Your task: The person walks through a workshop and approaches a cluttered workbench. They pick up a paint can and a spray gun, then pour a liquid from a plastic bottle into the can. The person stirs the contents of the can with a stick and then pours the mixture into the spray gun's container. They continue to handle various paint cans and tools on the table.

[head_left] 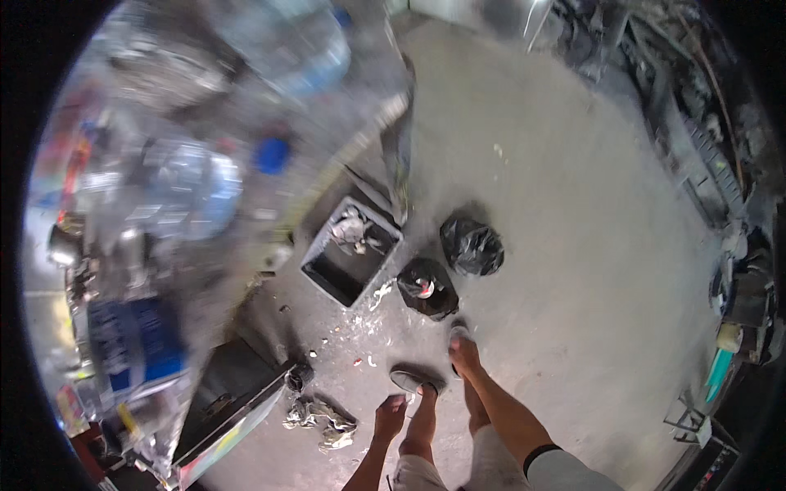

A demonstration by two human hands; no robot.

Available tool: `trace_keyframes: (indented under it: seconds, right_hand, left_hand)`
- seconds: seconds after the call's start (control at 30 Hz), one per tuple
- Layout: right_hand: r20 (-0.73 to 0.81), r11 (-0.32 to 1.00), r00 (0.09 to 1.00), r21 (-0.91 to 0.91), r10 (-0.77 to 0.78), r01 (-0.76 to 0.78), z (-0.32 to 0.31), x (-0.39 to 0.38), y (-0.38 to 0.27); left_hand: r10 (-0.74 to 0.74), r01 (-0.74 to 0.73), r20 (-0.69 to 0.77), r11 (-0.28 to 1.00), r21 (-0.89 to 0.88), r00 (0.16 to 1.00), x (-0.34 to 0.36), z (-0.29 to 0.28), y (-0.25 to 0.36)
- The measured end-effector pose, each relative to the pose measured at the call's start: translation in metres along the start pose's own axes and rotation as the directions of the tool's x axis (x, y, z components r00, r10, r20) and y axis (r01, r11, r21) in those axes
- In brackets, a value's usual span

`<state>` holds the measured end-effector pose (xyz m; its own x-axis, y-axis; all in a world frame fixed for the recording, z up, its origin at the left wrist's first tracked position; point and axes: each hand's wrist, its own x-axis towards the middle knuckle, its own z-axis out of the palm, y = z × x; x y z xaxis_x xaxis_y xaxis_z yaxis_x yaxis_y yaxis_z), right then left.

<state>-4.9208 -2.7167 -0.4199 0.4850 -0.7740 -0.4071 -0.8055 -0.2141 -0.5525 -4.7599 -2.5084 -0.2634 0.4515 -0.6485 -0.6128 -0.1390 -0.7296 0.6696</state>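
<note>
My left hand (390, 416) hangs low beside my left leg, near a foot in a dark sandal (416, 378). In front of my right leg, my right hand (464, 355) overlaps the other foot. Both hands are seen from above with their fingers mostly turned away, so whether they are open or closed does not show. Nothing can be made out in either. Ahead on the concrete floor sit two black plastic bags (472, 245), the nearer with a small white and red item on top. Left of them is a grey crate (352, 252) with crumpled scraps inside.
A cluttered worktable (327, 135) fills the left, blurred, with clear plastic bottles (192, 188), a blue cap (272, 155) and a blue package (135, 342). A crumpled rag (323, 421) and white debris lie on the floor. Metal parts (696, 139) are heaped along the right.
</note>
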Motion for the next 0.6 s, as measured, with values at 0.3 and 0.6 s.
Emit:
trace_keyframes:
  seconds: [0.3,0.6]
  right_hand:
    - [-0.003,0.961,0.994,-0.253,0.113,-0.11,0.099,0.251,0.026]
    - [0.016,0.986,1.0,-0.169,-0.009,0.011,0.061,0.203,0.024]
  left_hand:
    - [-0.356,0.361,0.081,0.931,-0.054,0.931,0.014,0.166,-0.072]
    - [-0.25,0.25,0.009,0.968,-0.022,0.968,-0.03,0.091,-0.095]
